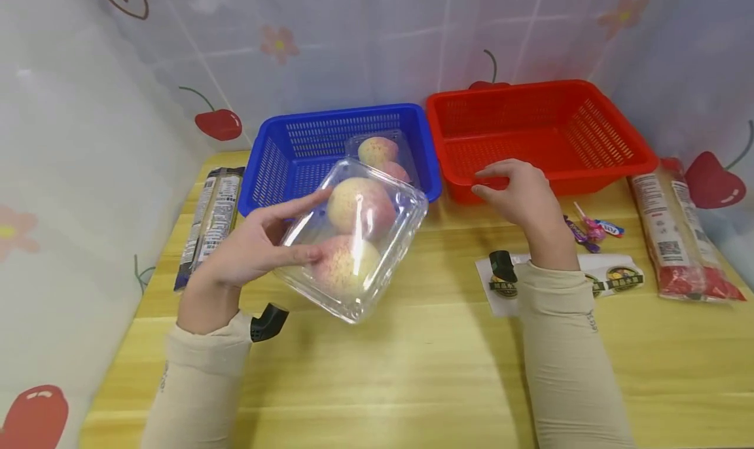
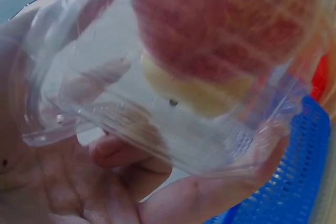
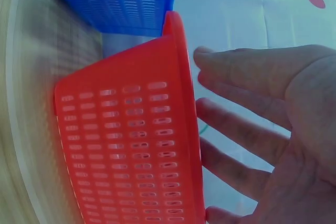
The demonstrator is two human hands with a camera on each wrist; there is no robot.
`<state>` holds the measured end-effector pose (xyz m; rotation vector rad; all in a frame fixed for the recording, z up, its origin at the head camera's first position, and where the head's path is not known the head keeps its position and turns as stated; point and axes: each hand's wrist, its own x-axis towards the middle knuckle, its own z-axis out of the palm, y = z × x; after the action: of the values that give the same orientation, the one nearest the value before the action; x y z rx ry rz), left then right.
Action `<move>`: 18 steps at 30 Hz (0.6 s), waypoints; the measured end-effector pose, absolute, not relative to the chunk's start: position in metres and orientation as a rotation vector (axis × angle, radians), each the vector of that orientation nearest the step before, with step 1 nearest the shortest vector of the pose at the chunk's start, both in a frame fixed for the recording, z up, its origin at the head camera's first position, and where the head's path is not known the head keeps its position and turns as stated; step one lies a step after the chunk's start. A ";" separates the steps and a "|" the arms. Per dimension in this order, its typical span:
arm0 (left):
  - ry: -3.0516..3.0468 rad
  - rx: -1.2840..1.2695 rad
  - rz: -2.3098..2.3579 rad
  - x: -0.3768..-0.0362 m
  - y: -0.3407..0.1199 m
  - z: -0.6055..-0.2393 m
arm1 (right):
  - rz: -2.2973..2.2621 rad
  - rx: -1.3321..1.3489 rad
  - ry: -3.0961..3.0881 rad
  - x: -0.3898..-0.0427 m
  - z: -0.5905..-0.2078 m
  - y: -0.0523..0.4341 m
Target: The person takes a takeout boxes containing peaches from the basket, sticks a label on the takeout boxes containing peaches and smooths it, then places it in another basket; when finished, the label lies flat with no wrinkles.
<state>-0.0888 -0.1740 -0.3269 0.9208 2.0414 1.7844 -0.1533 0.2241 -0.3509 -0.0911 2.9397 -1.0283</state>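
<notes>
My left hand (image 1: 259,243) grips a clear plastic clamshell box (image 1: 353,236) holding two pink-yellow apples, tilted above the table just in front of the blue basket (image 1: 277,154). The left wrist view shows the box (image 2: 157,103) close up with an apple (image 2: 226,19) inside and my fingers (image 2: 121,150) curled under it. A second clear box with apples (image 1: 383,153) lies inside the blue basket. My right hand (image 1: 518,190) hovers with relaxed fingers over the near rim of the red basket (image 1: 612,167), holding nothing. In the right wrist view the straight fingers (image 3: 247,103) lie beside the red basket (image 3: 131,150).
A long dark packet (image 1: 211,220) lies left of the blue basket. A red noodle packet (image 1: 677,230) lies at the right. Wrapped lollipops (image 1: 592,228) and a sheet of round stickers (image 1: 615,280) sit by my right forearm. A patterned curtain walls in the wooden table (image 1: 412,370).
</notes>
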 end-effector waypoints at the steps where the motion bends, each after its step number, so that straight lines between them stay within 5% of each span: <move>1: 2.049 0.958 1.733 -0.088 -0.172 -0.330 | -1.018 -0.089 2.937 -0.154 -0.351 0.225; 18: 1.877 1.130 1.292 -0.136 -0.136 -0.402 | -0.932 -0.110 2.932 -0.156 -0.352 0.225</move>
<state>-0.1357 -0.1362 -0.4020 1.1295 1.8765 1.2921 -0.1558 0.2250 -0.3523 -0.1097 2.9323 -0.9322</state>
